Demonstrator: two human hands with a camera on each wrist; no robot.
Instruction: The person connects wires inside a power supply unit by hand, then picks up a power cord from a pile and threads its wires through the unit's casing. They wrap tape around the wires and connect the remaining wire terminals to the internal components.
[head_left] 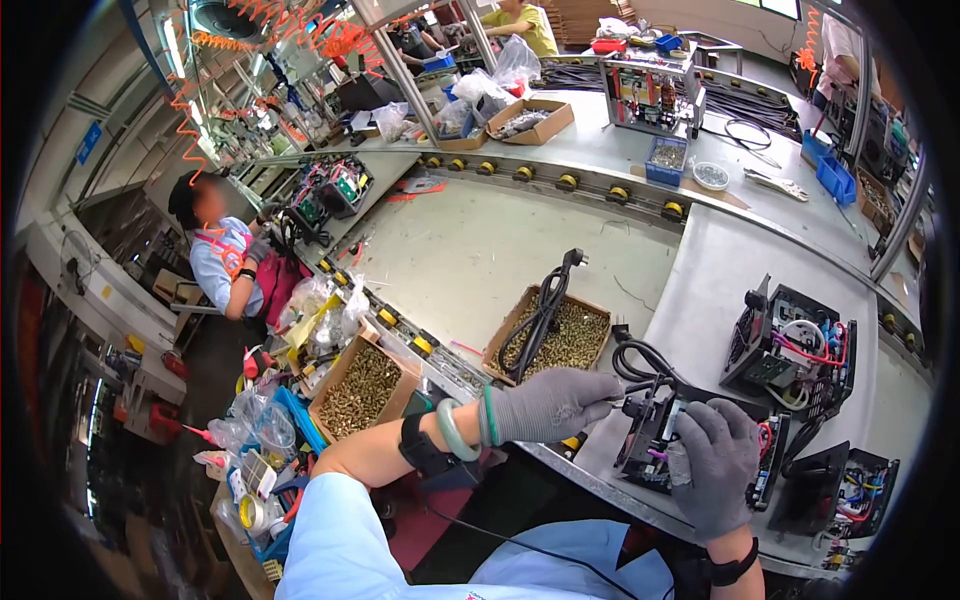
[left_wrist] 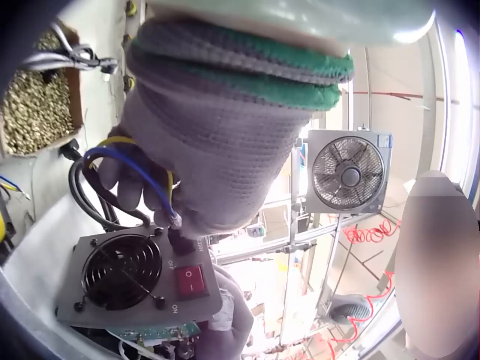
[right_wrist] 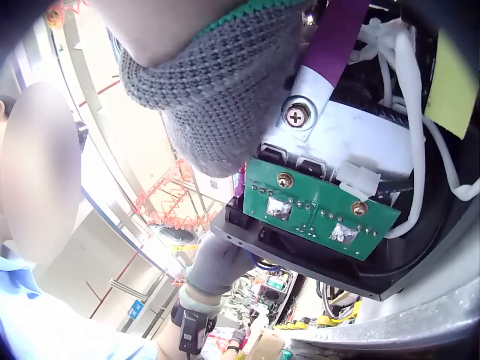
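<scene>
My gloved left hand [head_left: 550,405] reaches over the near side of a black-framed device [head_left: 640,435]. In the left wrist view, this hand [left_wrist: 217,150] pinches blue wire [left_wrist: 135,156] and yellow wire by a grey panel with a round fan [left_wrist: 121,271] and a red switch [left_wrist: 190,281]. A black cable [left_wrist: 79,187] loops beside it. My gloved right hand [head_left: 715,465] grips the device's other side, partly covering it. In the right wrist view, that hand [right_wrist: 225,97] is beside a green circuit board [right_wrist: 315,206] and white wires [right_wrist: 409,135]; its fingertips are hidden.
Two more devices [head_left: 790,345] [head_left: 845,490] stand to the right. A box of brass parts [head_left: 580,335] has a coiled plug cable [head_left: 545,320] on it; another box [head_left: 365,390] is nearer. Rollers [head_left: 567,182] line the bench. A person [head_left: 225,255] works at the left.
</scene>
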